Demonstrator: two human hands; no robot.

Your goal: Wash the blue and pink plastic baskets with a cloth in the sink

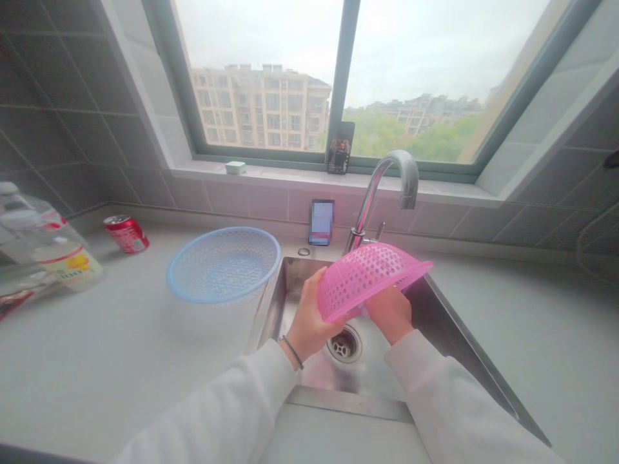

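A pink plastic colander (362, 270), full of round holes, is held tilted over the metal sink (302, 399), its rim facing down towards me. My left hand (312, 319) grips the rim on its left side, fingers partly behind the colander. My right hand (391, 312) reaches under and inside it; those fingers are hidden, so I cannot see whether they hold anything. Below the colander shows the drain (344, 345). Just behind it stands the chrome faucet (382, 187); no running water is visible.
Left of the sink sits a blue plastic basket (222, 264). Farther left are a red can (126, 233) and a plastic bottle (68, 258). A phone (322, 222) leans against the wall. On the windowsill are a green soap-like block (235, 167) and a dark packet (340, 148).
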